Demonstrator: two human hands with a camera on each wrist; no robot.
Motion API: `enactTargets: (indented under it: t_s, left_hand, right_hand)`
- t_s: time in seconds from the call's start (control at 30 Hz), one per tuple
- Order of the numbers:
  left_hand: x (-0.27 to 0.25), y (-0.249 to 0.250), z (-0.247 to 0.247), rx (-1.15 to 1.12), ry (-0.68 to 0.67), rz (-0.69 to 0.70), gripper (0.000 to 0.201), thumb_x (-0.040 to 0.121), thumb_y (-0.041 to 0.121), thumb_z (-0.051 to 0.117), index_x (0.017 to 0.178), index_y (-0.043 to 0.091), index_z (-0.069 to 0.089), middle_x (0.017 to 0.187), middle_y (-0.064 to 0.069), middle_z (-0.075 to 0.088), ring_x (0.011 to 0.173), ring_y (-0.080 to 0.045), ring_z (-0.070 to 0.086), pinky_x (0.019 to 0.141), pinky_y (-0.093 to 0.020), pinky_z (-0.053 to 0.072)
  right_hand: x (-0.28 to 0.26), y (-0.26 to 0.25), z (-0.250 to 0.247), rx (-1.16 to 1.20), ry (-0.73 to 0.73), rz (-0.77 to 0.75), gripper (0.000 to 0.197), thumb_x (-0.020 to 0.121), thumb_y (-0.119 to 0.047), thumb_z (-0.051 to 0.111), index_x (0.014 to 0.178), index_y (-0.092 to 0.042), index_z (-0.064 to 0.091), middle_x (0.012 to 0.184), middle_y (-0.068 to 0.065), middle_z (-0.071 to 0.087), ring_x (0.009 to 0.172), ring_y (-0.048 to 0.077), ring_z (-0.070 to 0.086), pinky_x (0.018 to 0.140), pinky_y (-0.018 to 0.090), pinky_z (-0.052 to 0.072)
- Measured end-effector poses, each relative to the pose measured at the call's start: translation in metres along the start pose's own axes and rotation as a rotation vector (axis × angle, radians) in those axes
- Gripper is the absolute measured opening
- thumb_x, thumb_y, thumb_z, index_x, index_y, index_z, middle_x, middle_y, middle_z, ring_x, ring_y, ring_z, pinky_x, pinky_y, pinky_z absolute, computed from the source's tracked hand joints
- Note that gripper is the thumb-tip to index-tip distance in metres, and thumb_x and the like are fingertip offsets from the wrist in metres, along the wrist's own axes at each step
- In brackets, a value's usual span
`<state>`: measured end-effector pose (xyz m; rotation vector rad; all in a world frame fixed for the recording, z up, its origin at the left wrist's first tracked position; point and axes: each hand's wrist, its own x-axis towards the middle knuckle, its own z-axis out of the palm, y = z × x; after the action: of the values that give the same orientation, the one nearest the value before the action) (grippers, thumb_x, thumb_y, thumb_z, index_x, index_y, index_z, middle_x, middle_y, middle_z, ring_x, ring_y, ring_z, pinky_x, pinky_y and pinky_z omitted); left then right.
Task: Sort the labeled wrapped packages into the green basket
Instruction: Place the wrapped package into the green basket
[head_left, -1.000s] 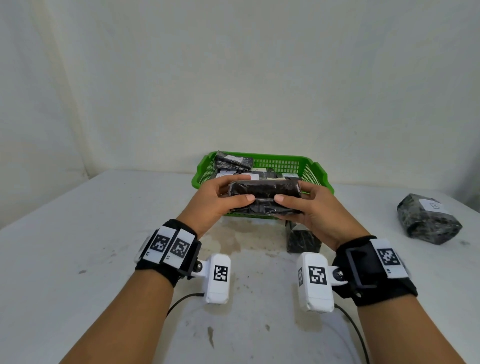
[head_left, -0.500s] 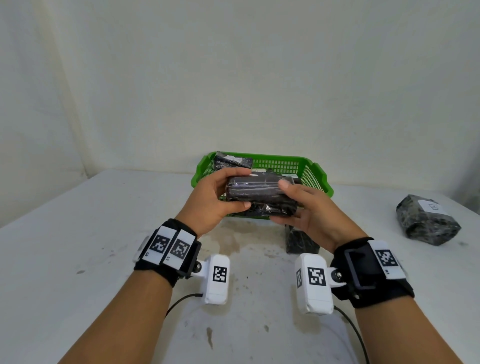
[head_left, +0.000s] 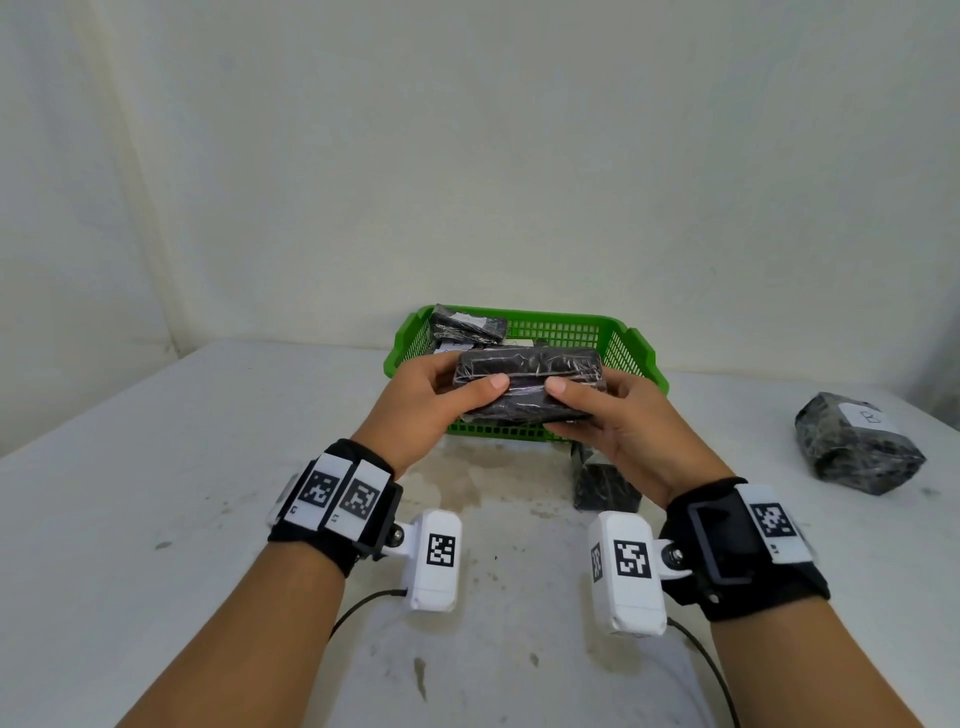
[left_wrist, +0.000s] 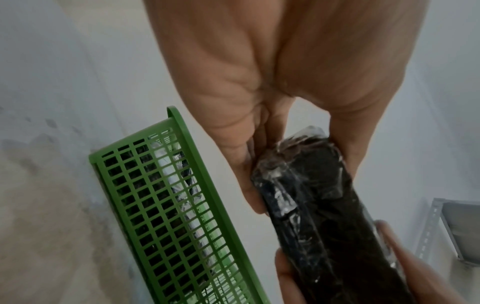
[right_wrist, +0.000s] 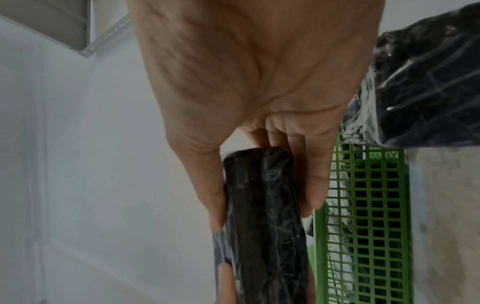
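A long black plastic-wrapped package (head_left: 527, 382) is held level in the air just in front of and above the near wall of the green basket (head_left: 631, 345). My left hand (head_left: 441, 395) grips its left end, thumb on the near face and fingers behind. My right hand (head_left: 602, 410) grips the right end the same way. The wrist views show the package (left_wrist: 319, 205) (right_wrist: 262, 205) pinched between thumb and fingers beside the basket's mesh wall (left_wrist: 166, 205) (right_wrist: 369, 216). No label shows on the held package. Several wrapped packages (head_left: 470, 325) with white labels lie inside the basket.
A small black wrapped package (head_left: 602, 486) stands on the white table (head_left: 182, 467) just before the basket, under my right hand. A bigger grey-black wrapped package (head_left: 857, 449) with a white label lies at the far right. A wall runs behind the table.
Both hands turned the long package between them while holding it in front of the basket. My right thumb moved from its top edge back onto the near face.
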<state>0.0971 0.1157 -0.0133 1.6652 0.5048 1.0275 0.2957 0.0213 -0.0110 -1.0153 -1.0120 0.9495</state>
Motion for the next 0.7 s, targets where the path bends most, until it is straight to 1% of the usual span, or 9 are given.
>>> enactTargets:
  t_s: [0.03,0.1,0.2,0.3,0.37,0.47,0.57,0.63,0.7]
  left_hand:
    - [0.0002,-0.0006,-0.0002,-0.002,-0.010,-0.002,0.049,0.071,0.040,0.078,0.113,0.018,0.072,0.114,-0.006,0.073,0.109,-0.026,0.069,0.102,-0.051,0.049]
    - [0.0005,-0.0023,0.0007,-0.038,-0.037,-0.017,0.049,0.071,0.035,0.079,0.115,0.017,0.071,0.118,-0.009,0.071,0.112,-0.028,0.067,0.103,-0.052,0.048]
    - [0.0007,-0.0030,0.0004,-0.076,-0.025,-0.042,0.046,0.068,0.033,0.080,0.110,0.017,0.073,0.117,-0.013,0.071,0.111,-0.032,0.067,0.102,-0.054,0.048]
    - [0.0006,-0.0030,-0.0006,-0.047,-0.008,-0.029,0.046,0.068,0.034,0.081,0.110,0.017,0.074,0.114,-0.011,0.073,0.109,-0.031,0.069,0.102,-0.053,0.048]
    - [0.0000,-0.0026,-0.0004,-0.039,-0.025,-0.036,0.052,0.068,0.035,0.081,0.115,0.016,0.072,0.114,-0.010,0.073,0.109,-0.029,0.069,0.102,-0.052,0.049]
    - [-0.0008,-0.0012,0.0014,-0.043,-0.062,-0.047,0.052,0.069,0.036,0.079,0.117,0.016,0.071,0.117,-0.010,0.072,0.111,-0.028,0.067,0.103,-0.052,0.048]
    - [-0.0007,-0.0003,0.0017,-0.045,-0.024,-0.037,0.048,0.068,0.036,0.080,0.112,0.017,0.074,0.114,-0.010,0.073,0.109,-0.029,0.069,0.101,-0.052,0.049]
    - [-0.0006,0.0001,0.0013,-0.055,0.010,-0.033,0.044,0.068,0.036,0.080,0.108,0.019,0.075,0.112,-0.011,0.074,0.107,-0.030,0.069,0.101,-0.053,0.049]
    - [0.0001,-0.0001,0.0002,-0.071,0.034,-0.034,0.040,0.069,0.036,0.080,0.105,0.021,0.076,0.111,-0.011,0.074,0.107,-0.030,0.069,0.101,-0.052,0.049]
  right_hand:
    - [-0.0006,0.0006,0.0009,-0.021,-0.004,0.003,0.050,0.072,-0.019,0.082,0.117,-0.001,0.069,0.114,0.013,0.078,0.108,0.026,0.075,0.088,0.031,0.064]
    - [-0.0014,0.0018,0.0005,-0.046,-0.003,-0.008,0.048,0.071,-0.018,0.082,0.115,-0.001,0.071,0.114,0.014,0.079,0.106,0.026,0.076,0.087,0.030,0.064]
    - [-0.0017,0.0018,-0.0006,-0.058,-0.004,-0.016,0.047,0.070,-0.015,0.084,0.114,-0.003,0.071,0.112,0.014,0.079,0.105,0.027,0.077,0.088,0.031,0.063]
    - [0.0002,0.0034,0.0003,-0.067,-0.005,-0.007,0.058,0.066,-0.018,0.086,0.119,-0.001,0.070,0.115,0.015,0.078,0.109,0.031,0.076,0.097,0.040,0.060]
    - [0.0001,0.0034,0.0023,-0.065,-0.005,-0.007,0.058,0.068,-0.022,0.085,0.120,-0.001,0.071,0.115,0.015,0.078,0.109,0.032,0.075,0.098,0.044,0.058]
    - [-0.0021,0.0012,0.0028,-0.093,0.007,-0.023,0.052,0.072,-0.026,0.084,0.117,-0.003,0.073,0.111,0.013,0.080,0.105,0.029,0.077,0.096,0.042,0.059]
    - [-0.0024,0.0007,0.0038,-0.108,0.018,-0.041,0.049,0.070,-0.026,0.085,0.114,-0.005,0.074,0.108,0.012,0.081,0.103,0.029,0.078,0.095,0.041,0.059]
    - [-0.0009,0.0012,0.0044,-0.097,0.012,-0.036,0.051,0.068,-0.027,0.085,0.113,-0.005,0.074,0.110,0.013,0.080,0.105,0.030,0.077,0.095,0.042,0.059]
    - [-0.0002,0.0016,0.0043,-0.072,-0.018,-0.007,0.055,0.068,-0.026,0.084,0.116,-0.003,0.071,0.116,0.015,0.078,0.110,0.031,0.075,0.097,0.041,0.060]
